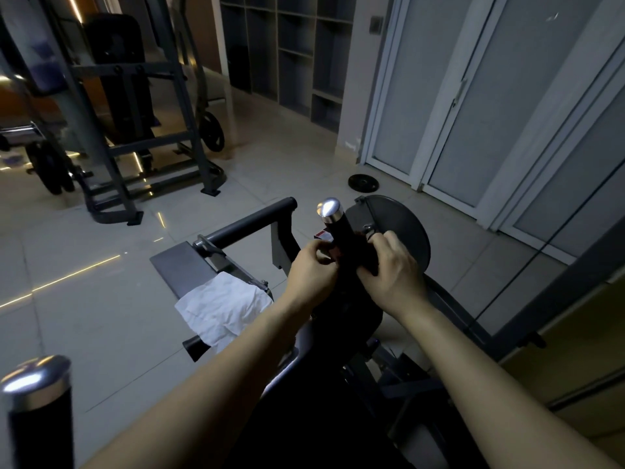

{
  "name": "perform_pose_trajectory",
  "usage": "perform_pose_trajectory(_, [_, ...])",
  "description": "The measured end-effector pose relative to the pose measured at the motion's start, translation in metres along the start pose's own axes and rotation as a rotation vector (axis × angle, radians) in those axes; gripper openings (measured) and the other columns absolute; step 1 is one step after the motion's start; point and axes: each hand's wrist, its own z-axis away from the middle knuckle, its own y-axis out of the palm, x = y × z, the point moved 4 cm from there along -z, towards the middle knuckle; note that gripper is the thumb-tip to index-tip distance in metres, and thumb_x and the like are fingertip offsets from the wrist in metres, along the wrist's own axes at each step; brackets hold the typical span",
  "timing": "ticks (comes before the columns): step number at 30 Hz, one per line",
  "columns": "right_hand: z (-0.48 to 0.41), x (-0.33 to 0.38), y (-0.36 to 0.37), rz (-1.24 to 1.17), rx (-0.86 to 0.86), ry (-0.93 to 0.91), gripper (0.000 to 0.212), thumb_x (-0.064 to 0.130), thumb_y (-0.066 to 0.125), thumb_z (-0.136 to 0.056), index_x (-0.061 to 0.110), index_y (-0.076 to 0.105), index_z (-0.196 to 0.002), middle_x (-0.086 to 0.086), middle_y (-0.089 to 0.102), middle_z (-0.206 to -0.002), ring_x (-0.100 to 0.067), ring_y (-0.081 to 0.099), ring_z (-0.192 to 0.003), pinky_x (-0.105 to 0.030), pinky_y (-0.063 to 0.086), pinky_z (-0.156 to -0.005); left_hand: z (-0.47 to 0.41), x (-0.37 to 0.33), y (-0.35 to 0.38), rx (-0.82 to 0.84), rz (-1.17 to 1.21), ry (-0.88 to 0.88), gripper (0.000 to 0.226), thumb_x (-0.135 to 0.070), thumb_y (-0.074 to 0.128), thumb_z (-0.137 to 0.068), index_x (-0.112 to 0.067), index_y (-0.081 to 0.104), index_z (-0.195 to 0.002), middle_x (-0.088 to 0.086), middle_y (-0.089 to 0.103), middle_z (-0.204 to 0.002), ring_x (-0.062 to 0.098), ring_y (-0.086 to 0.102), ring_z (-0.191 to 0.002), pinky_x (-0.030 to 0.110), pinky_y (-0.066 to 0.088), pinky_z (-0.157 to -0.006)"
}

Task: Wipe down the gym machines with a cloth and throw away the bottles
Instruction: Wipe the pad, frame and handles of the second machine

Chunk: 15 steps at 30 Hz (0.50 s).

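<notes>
Near handle (pixel 37 401): black grip with a shiny metal cap at the lower left edge, untouched; it looks like the twin of the one being worked on.
Left hand (pixel 313 270): fingers curled at the base of the far handle (pixel 334 225), pinching at something small and dark; what exactly it grips I cannot tell.
Right hand (pixel 392 265): closed around the black grip of that handle from the other side, probably to steady it while the left hand works.
Red and white item (pixel 323 236): a small boxy thing wedged just behind the handle, partly hidden by the fingers; it may be rubbish to clear, though that is a guess.
Cloth (pixel 223 308): white and crumpled, draped over the machine's flat plate (pixel 179 265) beside the left forearm; set down there, seemingly to free both hands and stay within reach.
Round disc (pixel 402 231): part of the same machine, just behind the right hand.
Loose weight plate (pixel 363 182): flat on the tiled floor, near the doors.
Rack (pixel 135 130): another machine, well apart at the far left, perhaps waiting for wiping.
Bottles: none in view.
</notes>
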Motion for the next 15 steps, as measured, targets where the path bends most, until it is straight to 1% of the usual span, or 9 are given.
perform_pose_trajectory(1, [0.000, 0.005, -0.005, -0.096, -0.030, -0.006, 0.023, 0.031, 0.060, -0.087, 0.014, 0.049, -0.098, 0.001, 0.045, -0.097, -0.023, 0.053, -0.084, -0.036, 0.044, -0.069, 0.004, 0.001, -0.004, -0.026, 0.041, -0.003, 0.032, -0.032, 0.068, -0.095, -0.019, 0.057, -0.122, -0.003, 0.069, -0.090, 0.004, 0.070, -0.073, 0.032, 0.059, -0.070])
perform_pose_trajectory(2, [-0.002, 0.011, -0.011, -0.181, -0.082, -0.013, 0.021, 0.030, 0.059, -0.088, 0.014, 0.050, -0.097, 0.001, 0.045, -0.098, -0.021, 0.053, -0.082, -0.038, 0.046, -0.067, 0.008, 0.002, -0.007, -0.057, 0.017, -0.001, 0.034, -0.033, 0.068, -0.094, -0.020, 0.053, -0.121, -0.006, 0.067, -0.089, 0.002, 0.068, -0.072, 0.031, 0.057, -0.070])
perform_pose_trajectory(3, [-0.005, 0.019, -0.017, -0.243, -0.147, -0.022, 0.019, 0.030, 0.057, -0.089, 0.014, 0.051, -0.096, 0.001, 0.046, -0.099, -0.020, 0.053, -0.082, -0.042, 0.048, -0.067, 0.010, 0.005, -0.009, -0.081, -0.071, 0.006, 0.038, -0.035, 0.067, -0.093, -0.020, 0.051, -0.123, -0.005, 0.066, -0.091, 0.005, 0.067, -0.077, 0.034, 0.056, -0.073])
perform_pose_trajectory(6, [-0.018, 0.049, -0.024, -0.329, -0.267, -0.060, 0.021, 0.028, 0.050, -0.087, 0.011, 0.050, -0.100, -0.005, 0.049, -0.106, -0.022, 0.053, -0.092, -0.043, 0.049, -0.076, 0.013, 0.015, -0.006, 0.005, -0.577, 0.061, 0.046, -0.053, 0.063, -0.087, -0.020, 0.054, -0.118, 0.007, 0.068, -0.109, 0.027, 0.064, -0.099, 0.037, 0.051, -0.078])
perform_pose_trajectory(7, [-0.022, 0.056, -0.021, -0.357, -0.258, -0.065, 0.025, 0.027, 0.051, -0.086, 0.010, 0.050, -0.105, -0.007, 0.051, -0.110, -0.022, 0.054, -0.098, -0.041, 0.049, -0.081, 0.014, 0.018, -0.004, 0.045, -0.727, 0.087, 0.053, -0.063, 0.062, -0.085, -0.020, 0.055, -0.115, 0.009, 0.067, -0.112, 0.031, 0.062, -0.103, 0.037, 0.048, -0.078])
perform_pose_trajectory(9, [-0.025, 0.059, -0.009, -0.419, -0.175, -0.046, 0.039, 0.020, 0.059, -0.086, 0.010, 0.046, -0.121, -0.010, 0.054, -0.120, -0.024, 0.054, -0.110, -0.039, 0.049, -0.092, 0.017, 0.024, -0.002, 0.084, -0.908, 0.110, 0.067, -0.077, 0.060, -0.078, -0.018, 0.055, -0.110, 0.010, 0.067, -0.112, 0.032, 0.062, -0.105, 0.038, 0.045, -0.077])
perform_pose_trajectory(10, [-0.024, 0.056, -0.003, -0.427, -0.140, -0.040, 0.046, 0.015, 0.062, -0.086, 0.009, 0.044, -0.127, -0.010, 0.056, -0.124, -0.024, 0.054, -0.115, -0.038, 0.048, -0.096, 0.017, 0.026, -0.001, 0.084, -0.951, 0.114, 0.068, -0.079, 0.059, -0.076, -0.018, 0.056, -0.107, 0.009, 0.068, -0.110, 0.031, 0.064, -0.104, 0.037, 0.045, -0.075])
perform_pose_trajectory(12, [-0.023, 0.048, 0.003, -0.404, -0.137, -0.054, 0.049, 0.010, 0.059, -0.085, 0.007, 0.045, -0.131, -0.011, 0.057, -0.127, -0.026, 0.054, -0.118, -0.039, 0.046, -0.099, 0.017, 0.029, 0.002, 0.107, -0.973, 0.103, 0.068, -0.079, 0.059, -0.077, -0.018, 0.059, -0.106, 0.007, 0.070, -0.108, 0.029, 0.066, -0.100, 0.034, 0.043, -0.071])
perform_pose_trajectory(15, [-0.028, 0.040, 0.006, -0.329, -0.107, -0.097, 0.052, 0.018, 0.046, -0.082, 0.005, 0.046, -0.132, -0.014, 0.057, -0.126, -0.031, 0.054, -0.117, -0.040, 0.044, -0.102, 0.015, 0.036, 0.006, 0.150, -0.999, 0.095, 0.078, -0.081, 0.055, -0.080, -0.014, 0.057, -0.120, 0.011, 0.069, -0.116, 0.032, 0.067, -0.104, 0.035, 0.045, -0.074])
